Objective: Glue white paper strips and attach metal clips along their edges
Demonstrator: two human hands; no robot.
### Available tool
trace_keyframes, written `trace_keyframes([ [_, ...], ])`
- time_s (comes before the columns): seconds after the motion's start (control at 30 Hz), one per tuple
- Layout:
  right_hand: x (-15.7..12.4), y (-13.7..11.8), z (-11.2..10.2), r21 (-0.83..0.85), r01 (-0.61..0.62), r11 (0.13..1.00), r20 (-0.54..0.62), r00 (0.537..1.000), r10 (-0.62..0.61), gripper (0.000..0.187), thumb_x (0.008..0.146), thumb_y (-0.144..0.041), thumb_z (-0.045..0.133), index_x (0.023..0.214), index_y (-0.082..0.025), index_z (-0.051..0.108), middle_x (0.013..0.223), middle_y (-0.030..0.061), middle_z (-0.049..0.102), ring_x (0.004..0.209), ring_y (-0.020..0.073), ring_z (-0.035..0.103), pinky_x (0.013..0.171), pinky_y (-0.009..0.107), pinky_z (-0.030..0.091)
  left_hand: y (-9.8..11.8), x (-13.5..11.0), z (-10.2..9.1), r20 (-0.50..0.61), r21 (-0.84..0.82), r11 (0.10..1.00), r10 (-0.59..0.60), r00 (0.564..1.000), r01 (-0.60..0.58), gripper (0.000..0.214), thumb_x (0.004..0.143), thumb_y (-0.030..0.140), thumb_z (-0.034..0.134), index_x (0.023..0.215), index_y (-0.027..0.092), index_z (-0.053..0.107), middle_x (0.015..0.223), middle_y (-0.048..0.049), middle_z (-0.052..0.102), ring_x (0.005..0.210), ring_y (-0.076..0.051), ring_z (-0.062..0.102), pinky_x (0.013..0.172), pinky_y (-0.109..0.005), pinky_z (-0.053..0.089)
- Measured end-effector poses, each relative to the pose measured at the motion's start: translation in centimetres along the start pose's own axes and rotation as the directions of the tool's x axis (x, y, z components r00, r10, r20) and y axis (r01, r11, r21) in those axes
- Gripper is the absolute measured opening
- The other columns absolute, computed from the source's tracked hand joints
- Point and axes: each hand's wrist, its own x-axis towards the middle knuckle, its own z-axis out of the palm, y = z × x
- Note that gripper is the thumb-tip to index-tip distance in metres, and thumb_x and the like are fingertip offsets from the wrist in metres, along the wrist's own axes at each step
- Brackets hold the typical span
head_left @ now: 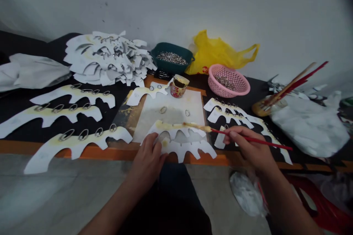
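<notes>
My right hand [248,145] is closed round the red handle of a brush [228,133], its glue-yellowed bristles touching the upper edge of a white scalloped cut-out [172,127]. Yellowish glue coats part of that edge. My left hand [148,156] is closed at the left end of the white cut-outs, fingers pressing down at the board's front edge. A second scalloped cut-out [183,149] lies just below the first. Behind them, two loose metal rings [163,109] rest on the pale board [175,104]. A glue-stained tin [179,86] stands at the board's back.
Cut-outs bearing metal rings [79,136] lie at the left, others [228,112] at the right. A tall pile [107,58] stands behind. A green basket [161,67] and a pink basket [220,90] hold rings. Also there: a yellow bag [217,53], a jar of brushes [260,108], a white bag [311,128].
</notes>
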Motion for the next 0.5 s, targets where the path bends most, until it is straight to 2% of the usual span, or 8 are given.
trace_keyframes([
  [0.07, -0.3, -0.2, 0.4, 0.030, 0.027, 0.999, -0.021, 0.999, -0.026, 0.016, 0.085, -0.033, 0.057, 0.088, -0.021, 0.066, 0.072, 0.0024, 0.066, 0.068, 0.0153, 0.062, 0.067, 0.027, 0.051, -0.1, 0.0, 0.1, -0.009, -0.001, 1.000, 0.006, 1.000, -0.006, 0.009, 0.085, 0.025, 0.047, 0.085, 0.016, 0.048, 0.117, -0.0179, 0.046, 0.110, -0.031, 0.048, 0.088, -0.050, 0.049],
  [0.13, -0.5, -0.4, 1.2, 0.041, 0.045, 0.998, 0.021, 0.999, -0.046, 0.016, 0.086, -0.033, 0.056, 0.088, -0.021, 0.066, 0.072, 0.0022, 0.066, 0.068, 0.0151, 0.062, 0.066, 0.027, 0.051, -0.1, 0.0, 0.1, -0.017, 0.003, 1.000, 0.008, 1.000, -0.008, 0.008, 0.085, 0.024, 0.048, 0.087, 0.016, 0.049, 0.117, -0.0178, 0.047, 0.110, -0.031, 0.048, 0.088, -0.051, 0.049],
  [0.23, -1.0, -0.6, 1.7, -0.034, 0.044, 0.998, 0.082, 0.996, -0.041, 0.017, 0.086, -0.033, 0.055, 0.087, -0.020, 0.066, 0.072, 0.0023, 0.066, 0.069, 0.0148, 0.062, 0.065, 0.026, 0.051, -0.1, 0.0, 0.1, -0.021, 0.018, 1.000, 0.013, 1.000, -0.012, 0.008, 0.084, 0.022, 0.049, 0.088, 0.015, 0.050, 0.116, -0.0189, 0.047, 0.110, -0.031, 0.048, 0.088, -0.050, 0.049],
  [0.37, -1.8, -0.5, 0.5, -0.160, 0.040, 0.986, -0.020, 0.999, -0.043, 0.017, 0.086, -0.033, 0.055, 0.083, -0.019, 0.065, 0.071, 0.0019, 0.065, 0.069, 0.0145, 0.061, 0.065, 0.024, 0.050, -0.1, -0.1, 0.1, -0.017, 0.020, 1.000, 0.012, 1.000, -0.011, 0.008, 0.084, 0.022, 0.049, 0.089, 0.016, 0.049, 0.118, -0.0180, 0.045, 0.111, -0.031, 0.047, 0.089, -0.049, 0.049],
  [0.43, -2.3, -0.3, 0.1, -0.165, 0.048, 0.985, -0.070, 0.996, -0.061, 0.016, 0.086, -0.032, 0.055, 0.085, -0.020, 0.065, 0.072, 0.0020, 0.065, 0.070, 0.0148, 0.061, 0.067, 0.025, 0.050, -0.1, -0.1, 0.2, -0.017, 0.012, 1.000, 0.007, 1.000, -0.007, 0.008, 0.085, 0.023, 0.049, 0.089, 0.016, 0.049, 0.118, -0.0172, 0.045, 0.111, -0.031, 0.047, 0.089, -0.048, 0.050],
  [0.5, -2.6, -0.2, 0.5, -0.135, 0.053, 0.989, -0.070, 0.996, -0.063, 0.016, 0.086, -0.032, 0.055, 0.088, -0.020, 0.065, 0.073, 0.0022, 0.066, 0.071, 0.0149, 0.062, 0.068, 0.026, 0.050, -0.2, -0.1, 0.2, -0.012, 0.017, 1.000, 0.009, 1.000, -0.009, 0.009, 0.085, 0.024, 0.049, 0.089, 0.016, 0.049, 0.118, -0.0176, 0.045, 0.110, -0.031, 0.047, 0.088, -0.048, 0.050],
])
